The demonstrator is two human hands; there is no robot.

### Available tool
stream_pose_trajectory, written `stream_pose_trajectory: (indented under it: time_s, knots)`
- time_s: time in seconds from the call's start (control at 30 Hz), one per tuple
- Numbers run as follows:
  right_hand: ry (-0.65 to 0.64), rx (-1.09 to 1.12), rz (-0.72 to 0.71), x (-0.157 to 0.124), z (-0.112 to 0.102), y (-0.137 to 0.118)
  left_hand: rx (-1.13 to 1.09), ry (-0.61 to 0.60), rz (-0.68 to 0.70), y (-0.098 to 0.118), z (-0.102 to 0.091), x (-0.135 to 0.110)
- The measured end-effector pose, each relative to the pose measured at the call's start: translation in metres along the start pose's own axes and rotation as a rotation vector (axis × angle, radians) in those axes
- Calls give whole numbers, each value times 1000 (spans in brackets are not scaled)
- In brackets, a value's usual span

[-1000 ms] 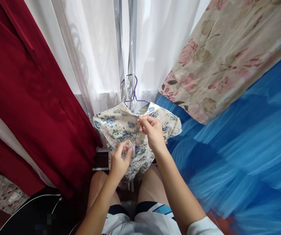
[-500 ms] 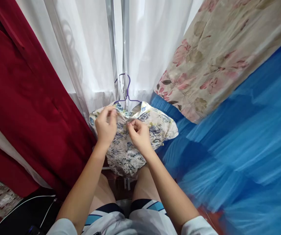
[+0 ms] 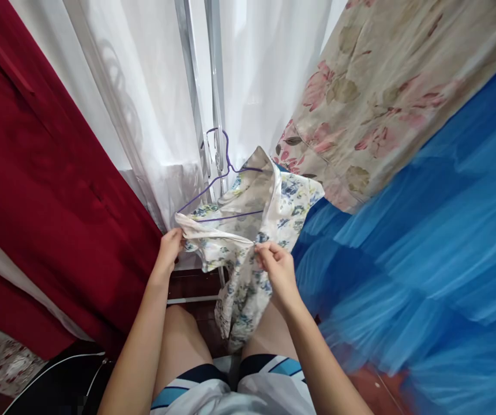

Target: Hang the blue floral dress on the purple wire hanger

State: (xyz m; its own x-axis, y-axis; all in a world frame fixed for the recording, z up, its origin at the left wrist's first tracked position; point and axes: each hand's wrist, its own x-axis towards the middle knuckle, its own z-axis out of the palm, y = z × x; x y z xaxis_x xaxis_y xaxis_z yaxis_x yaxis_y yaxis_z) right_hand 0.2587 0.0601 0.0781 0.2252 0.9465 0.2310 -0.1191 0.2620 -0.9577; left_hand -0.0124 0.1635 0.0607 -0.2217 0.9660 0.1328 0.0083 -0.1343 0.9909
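A white blouse with a blue and yellow floral print (image 3: 248,288) hangs partly on a purple hanger (image 3: 229,167). My left hand (image 3: 171,246) pinches its shoulder edge at the left, close to the hanger's left tip. With closed fingers my right hand (image 3: 276,259) grips the front of the neckline. The neck opening is pulled wide, so the pale inside and the hanger's lower bar show. At the right, the hanger's far end is hidden inside the cloth. The hanger's hook is up at a grey metal rack post (image 3: 215,69).
White curtains (image 3: 274,57) hang behind the rack. Dark red cloth (image 3: 57,173) drapes at the left, beige floral cloth (image 3: 338,132) and blue tulle (image 3: 425,248) at the right. A black item with white piping (image 3: 57,386) sits at the lower left.
My left hand has moved left and down to the shoulder, baring the hanger's left arm. My right hand has moved right and down with the neckline, stretching the neck opening and turning the blouse.
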Motion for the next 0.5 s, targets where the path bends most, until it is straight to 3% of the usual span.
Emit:
stream_pose_trajectory:
  time_s: [0.1,0.23,0.4,0.5]
  knots:
    - [146,0,24,6,-27,17,129,-258,-82,-9,12,-14]
    - [156,-138,108,8,-52,44,181,-490,-43,2,34,-34]
    - [143,-297,185,14,-65,86,29,-541,220,44,67,-64]
    - [157,-391,194,15,-68,100,36,-571,283,57,78,-78]
